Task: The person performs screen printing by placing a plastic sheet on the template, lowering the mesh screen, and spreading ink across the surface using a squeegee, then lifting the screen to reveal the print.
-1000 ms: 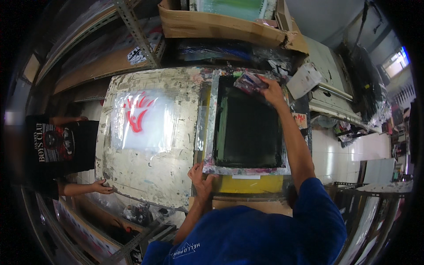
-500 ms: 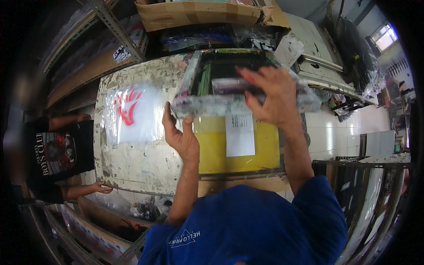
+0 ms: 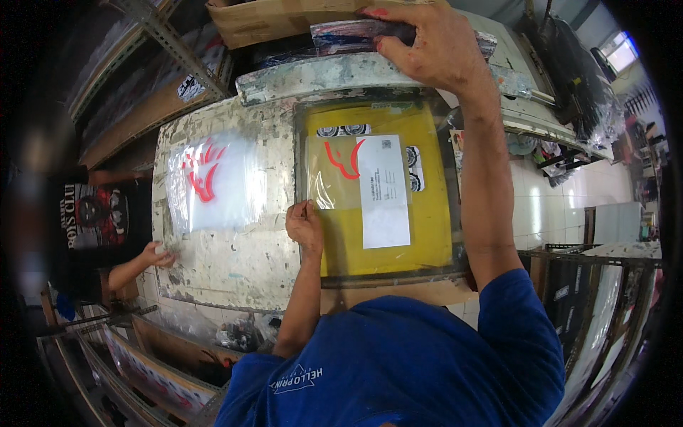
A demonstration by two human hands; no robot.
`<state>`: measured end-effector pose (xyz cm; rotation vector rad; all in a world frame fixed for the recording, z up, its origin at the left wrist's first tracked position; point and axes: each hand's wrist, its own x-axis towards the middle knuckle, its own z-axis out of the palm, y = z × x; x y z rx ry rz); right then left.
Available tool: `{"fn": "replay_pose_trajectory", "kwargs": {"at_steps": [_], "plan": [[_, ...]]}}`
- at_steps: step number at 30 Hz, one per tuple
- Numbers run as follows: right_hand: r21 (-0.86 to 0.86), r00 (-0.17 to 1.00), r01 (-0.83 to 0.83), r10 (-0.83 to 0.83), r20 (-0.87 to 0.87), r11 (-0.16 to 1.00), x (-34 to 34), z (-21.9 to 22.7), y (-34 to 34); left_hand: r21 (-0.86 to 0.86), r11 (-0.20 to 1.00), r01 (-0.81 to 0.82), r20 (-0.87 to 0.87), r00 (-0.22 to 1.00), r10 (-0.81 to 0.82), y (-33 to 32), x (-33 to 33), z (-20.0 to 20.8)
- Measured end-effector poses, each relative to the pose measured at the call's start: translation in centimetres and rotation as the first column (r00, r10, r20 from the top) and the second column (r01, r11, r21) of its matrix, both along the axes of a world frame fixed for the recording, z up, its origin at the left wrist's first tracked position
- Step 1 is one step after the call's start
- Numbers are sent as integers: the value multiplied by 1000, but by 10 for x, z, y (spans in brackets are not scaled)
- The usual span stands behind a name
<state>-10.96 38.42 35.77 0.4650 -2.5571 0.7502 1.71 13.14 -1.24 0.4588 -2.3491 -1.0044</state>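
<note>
On the yellow printing board [image 3: 338, 249] lies a clear plastic sheet [image 3: 324, 181] with a fresh-looking red curved print [image 3: 348, 165]. My left hand [image 3: 304, 228] has its fingers pinched together at the sheet's near left corner. Beside and partly under the sheet is a white printed paper [image 3: 384, 220]. At the far side, the paint-stained screen frame [image 3: 313, 77] is tilted up off the board. My right hand [image 3: 445, 53], with red ink on its fingertips, grips a long ink-smeared squeegee [image 3: 345, 35] along the frame's raised edge.
To the left, a stack of clear sheets [image 3: 242, 174] with a red print rests on the worn white table [image 3: 235, 256]. Another person's hand [image 3: 160, 255] is at that table's left edge. Metal shelving [image 3: 174, 50] stands at the far left, a cardboard box [image 3: 270, 21] behind the frame.
The screen frame has swung up and away with my right hand and the squeegee, uncovering the printed sheet. My left hand has come down from the frame's near edge and closed at the sheet's corner.
</note>
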Motion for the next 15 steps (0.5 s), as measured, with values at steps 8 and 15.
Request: {"fn": "replay_pose_trajectory", "kwargs": {"at_steps": [8, 15], "plan": [[29, 983, -44, 48, -176, 999, -13, -6, 4, 614, 789, 3, -1, 1000, -4, 5, -6, 48], [172, 984, 10, 21, -176, 985, -18, -20, 15, 634, 767, -92, -52, 986, 161, -91, 11, 44]]}}
